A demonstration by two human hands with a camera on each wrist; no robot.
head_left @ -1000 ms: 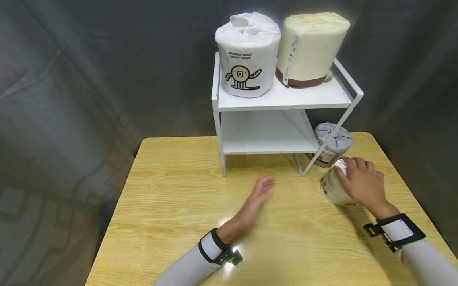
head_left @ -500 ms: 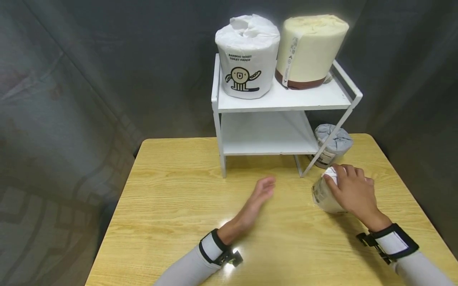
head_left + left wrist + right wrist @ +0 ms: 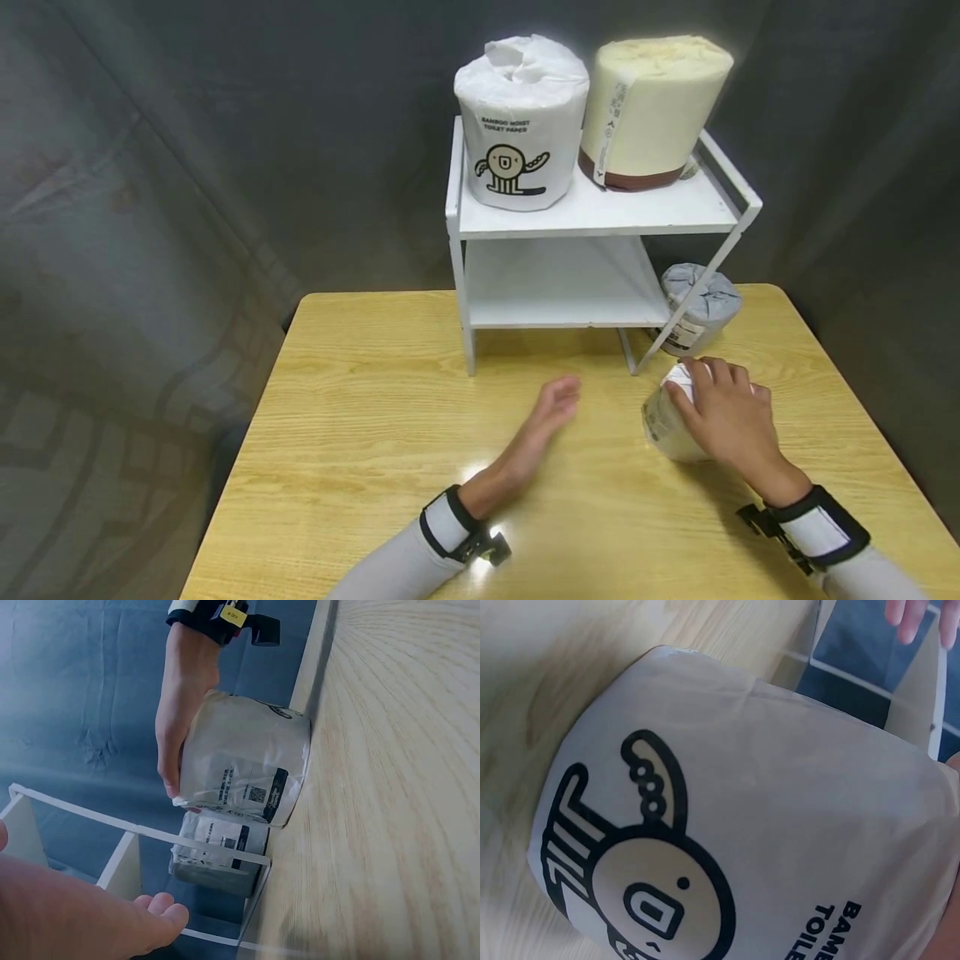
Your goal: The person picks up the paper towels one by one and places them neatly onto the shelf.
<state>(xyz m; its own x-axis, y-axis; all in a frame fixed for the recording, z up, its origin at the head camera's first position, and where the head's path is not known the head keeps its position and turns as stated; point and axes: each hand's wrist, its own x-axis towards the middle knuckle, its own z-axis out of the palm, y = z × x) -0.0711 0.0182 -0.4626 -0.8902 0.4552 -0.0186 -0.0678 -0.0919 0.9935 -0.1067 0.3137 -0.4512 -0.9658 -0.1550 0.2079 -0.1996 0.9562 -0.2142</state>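
Observation:
My right hand [image 3: 731, 417] grips a white-wrapped toilet paper roll [image 3: 671, 433] from above, thumb on the near side and fingers over the top. In the left wrist view this roll [image 3: 244, 757] stands at the table surface, its printed label with a square code facing that camera. A cartoon figure and lettering cover the side of the roll [image 3: 802, 787] in the right wrist view. My left hand [image 3: 528, 437] hovers over the middle of the table with its fingers extended, holding nothing.
A white two-tier shelf [image 3: 562, 287] stands at the table's back. On top are a white toilet paper roll [image 3: 517, 125] and a cream-wrapped roll [image 3: 652, 117]. Behind the shelf's right leg sits a grey-wrapped roll [image 3: 701, 304]. Dark curtains hang around the wooden table [image 3: 360, 392].
My right hand has moved left and toward me across the table with the toilet paper roll in its grip. The left hand stays nearly in place.

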